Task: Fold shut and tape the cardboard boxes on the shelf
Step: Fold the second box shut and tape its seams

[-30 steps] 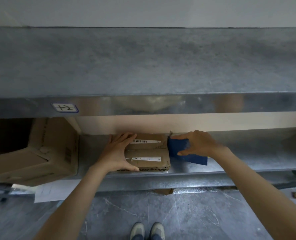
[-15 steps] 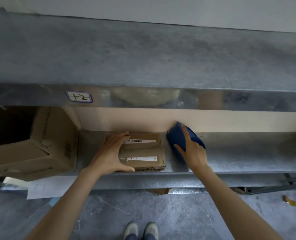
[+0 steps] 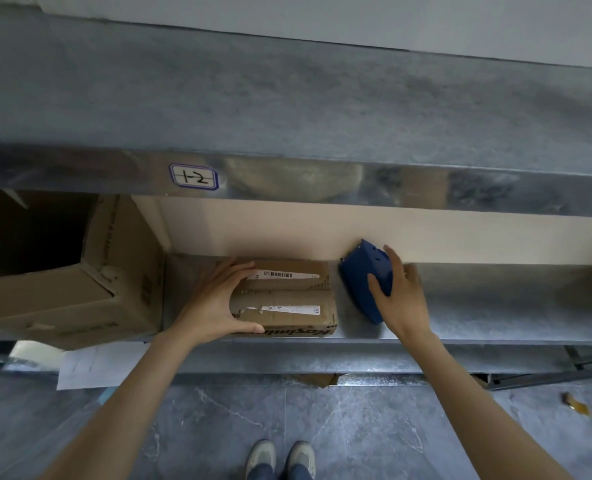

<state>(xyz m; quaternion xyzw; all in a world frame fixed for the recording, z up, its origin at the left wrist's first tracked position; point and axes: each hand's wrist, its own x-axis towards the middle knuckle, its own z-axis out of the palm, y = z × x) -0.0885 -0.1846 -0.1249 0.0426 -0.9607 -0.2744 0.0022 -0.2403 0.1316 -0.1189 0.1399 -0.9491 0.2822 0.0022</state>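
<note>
A small closed cardboard box [image 3: 287, 299] with two white labels lies on the lower metal shelf [image 3: 478, 317]. My left hand [image 3: 214, 303] grips its left end, fingers along the far edge and thumb on the near edge. Just right of the box stands a blue tape dispenser [image 3: 360, 282], tilted on its edge. My right hand [image 3: 400, 296] holds the dispenser from the right, thumb on its near face and fingers over its top. A large cardboard box [image 3: 79, 282] lies on its side at the left, its open mouth dark.
The upper shelf [image 3: 287, 105] juts out overhead, its front lip marked with a label reading 1-2 [image 3: 193, 177]. A white sheet of paper [image 3: 97, 365] hangs below the large box. My shoes [image 3: 280, 459] stand on the grey floor. A small yellow scrap [image 3: 575, 405] lies at the right.
My right hand has turned the blue tape dispenser from lying flat to standing on its edge and now wraps around it. My left hand has stayed on the small box.
</note>
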